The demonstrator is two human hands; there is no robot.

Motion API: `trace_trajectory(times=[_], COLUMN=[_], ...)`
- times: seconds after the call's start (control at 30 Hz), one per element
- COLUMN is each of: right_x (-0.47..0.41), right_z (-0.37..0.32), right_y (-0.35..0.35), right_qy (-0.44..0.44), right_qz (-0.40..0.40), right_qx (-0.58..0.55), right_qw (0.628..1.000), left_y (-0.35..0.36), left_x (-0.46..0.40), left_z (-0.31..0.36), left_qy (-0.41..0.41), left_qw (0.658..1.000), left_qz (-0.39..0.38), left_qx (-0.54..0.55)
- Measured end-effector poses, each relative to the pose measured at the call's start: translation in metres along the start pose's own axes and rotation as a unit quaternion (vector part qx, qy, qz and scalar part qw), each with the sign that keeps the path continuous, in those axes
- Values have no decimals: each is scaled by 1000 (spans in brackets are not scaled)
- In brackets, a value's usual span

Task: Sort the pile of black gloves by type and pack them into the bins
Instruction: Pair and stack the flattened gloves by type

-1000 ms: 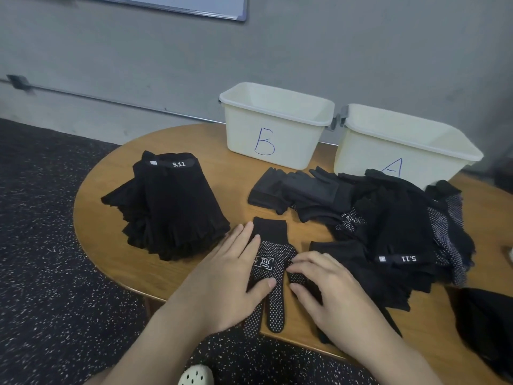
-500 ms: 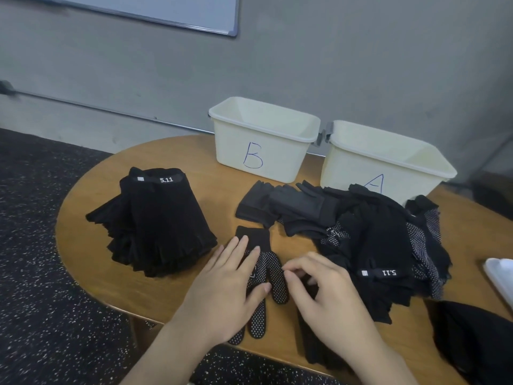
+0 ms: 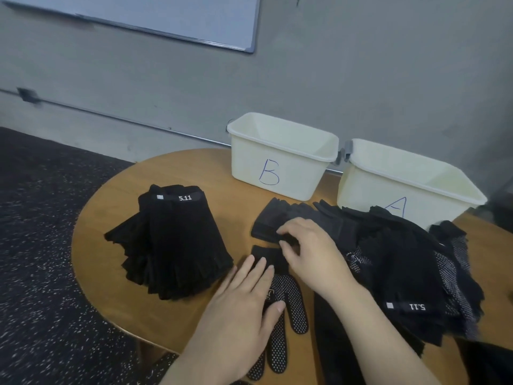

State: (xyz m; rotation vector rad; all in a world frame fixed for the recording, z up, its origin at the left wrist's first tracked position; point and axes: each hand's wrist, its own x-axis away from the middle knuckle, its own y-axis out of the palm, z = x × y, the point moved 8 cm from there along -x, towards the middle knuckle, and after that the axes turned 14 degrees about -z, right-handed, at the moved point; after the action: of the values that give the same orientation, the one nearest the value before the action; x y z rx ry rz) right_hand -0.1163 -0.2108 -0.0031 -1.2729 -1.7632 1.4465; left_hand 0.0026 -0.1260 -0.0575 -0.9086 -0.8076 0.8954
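Right hand (image 3: 311, 254) advanced, seemingly pinching grey glove (image 3: 270, 227).

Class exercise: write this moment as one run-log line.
left hand flat on dotted glove | right hand grips grey gloves | bins B, A show no gloves

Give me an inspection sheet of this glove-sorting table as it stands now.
Surface: round wooden table, gloves over most of its right side.
Job's things: bin B and bin A at the back, no gloves visible inside; neat 5.11 glove stack at left; unsorted glove pile at right; dotted glove flat at the front edge; grey gloves before bin B.
Clutter: dark item at the lower right corner, unclear.
Hands: left hand flat on the dotted glove; right hand fingers curled on the grey gloves.
Cables: nothing seen.
Surroundings: grey wall, whiteboard, wall rail, speckled dark floor.
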Motion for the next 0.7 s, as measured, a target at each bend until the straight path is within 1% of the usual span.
trace_trajectory(times=[0.07,0.17,0.23,0.3,0.37,0.43,0.53,0.6,0.7], right_x=[-19,-41,-49,-53,-54,-55,-57,-58,-56], right_z=[-1,4,3,2,5,11,19,20,19], right_y=[6,20,24,23,18,11,0,-15,-50], right_qy=[3,36,39,41,56,76,119,134,128], right_qz=[-33,-102,-116,-112,-107,-105,-108,-66,49], right_qx=[80,185,210,214,181,121,40,-3,-95], right_qw=[996,977,970,970,976,984,986,989,986], left_y=[1,6,7,6,5,7,4,4,4], left_x=[2,2,2,1,1,2,6,8,10], left_z=[-2,-8,-11,-12,-12,-12,-10,-9,-8], left_qy=[0,-2,-2,-2,0,1,2,1,6], left_qw=[1000,1000,1000,1000,1000,1000,1000,999,999], left_qz=[-10,-21,-21,-16,-16,-22,-23,-24,-17], left_qx=[0,-2,2,11,13,16,21,26,35])
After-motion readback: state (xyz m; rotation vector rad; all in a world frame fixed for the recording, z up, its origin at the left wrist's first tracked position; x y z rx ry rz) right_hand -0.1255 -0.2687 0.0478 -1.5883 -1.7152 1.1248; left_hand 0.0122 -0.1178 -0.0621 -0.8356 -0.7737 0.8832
